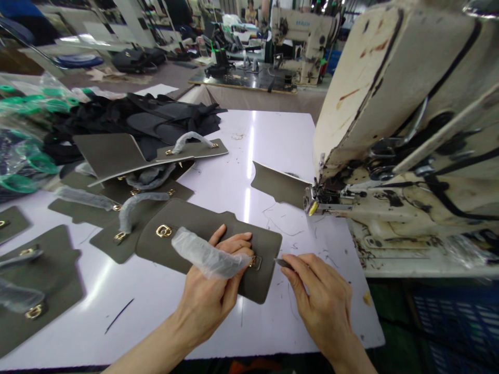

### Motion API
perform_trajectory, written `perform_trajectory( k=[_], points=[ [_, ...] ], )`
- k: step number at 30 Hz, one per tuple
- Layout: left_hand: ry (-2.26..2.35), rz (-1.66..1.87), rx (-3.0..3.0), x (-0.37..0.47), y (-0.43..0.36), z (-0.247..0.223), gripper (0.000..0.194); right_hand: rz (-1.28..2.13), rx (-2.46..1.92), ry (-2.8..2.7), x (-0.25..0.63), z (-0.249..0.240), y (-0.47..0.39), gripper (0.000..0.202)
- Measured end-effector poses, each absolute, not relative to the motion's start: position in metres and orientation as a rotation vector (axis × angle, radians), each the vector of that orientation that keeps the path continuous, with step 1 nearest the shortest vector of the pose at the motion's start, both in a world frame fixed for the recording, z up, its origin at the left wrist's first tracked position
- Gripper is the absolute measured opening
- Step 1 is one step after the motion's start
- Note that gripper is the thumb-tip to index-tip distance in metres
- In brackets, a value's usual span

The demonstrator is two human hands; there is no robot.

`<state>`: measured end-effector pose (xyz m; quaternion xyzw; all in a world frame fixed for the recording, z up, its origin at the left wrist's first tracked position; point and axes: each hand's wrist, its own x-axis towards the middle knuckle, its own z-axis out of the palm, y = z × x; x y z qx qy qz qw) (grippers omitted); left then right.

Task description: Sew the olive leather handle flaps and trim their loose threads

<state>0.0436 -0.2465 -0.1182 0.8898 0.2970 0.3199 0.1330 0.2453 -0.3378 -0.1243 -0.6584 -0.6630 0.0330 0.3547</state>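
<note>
A grey-green bag panel (210,221) lies on the white tabletop, with a plastic-wrapped handle (206,254) fixed to it by gold metal fittings. My left hand (212,285) reaches beneath the handle, its fingers stretched out over the panel and the thumb apart. Beside the panel's right edge, my right hand (322,293) pinches a small pointed tool (284,263). The tool's tip is close to the edge; most of its body is hidden by the fingers, so its exact kind cannot be made out.
A sewing machine (390,130) stands at right, with another grey-green piece (278,184) near its presser foot. Several handled panels (144,202) overlap at left. Behind them are dark cut pieces (156,117) and green spools (42,163) in plastic. Loose threads (119,316) litter the table.
</note>
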Motion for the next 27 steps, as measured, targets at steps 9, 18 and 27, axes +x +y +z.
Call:
perform_trajectory(
  k=[9,18,27],
  points=[
    [0.85,0.915,2.59,0.043,-0.246,-0.117,0.031,0.287,-1.714,-1.654,0.25,-0.124,-0.337,0.015],
    [0.819,0.907,2.588,0.046,-0.247,-0.118,0.031,0.463,-1.634,-1.458,0.252,-0.123,-0.338,0.018],
    [0.796,0.864,2.604,0.048,-0.248,-0.116,0.031,0.647,-1.579,-1.336,0.256,-0.123,-0.333,0.023]
  ],
)
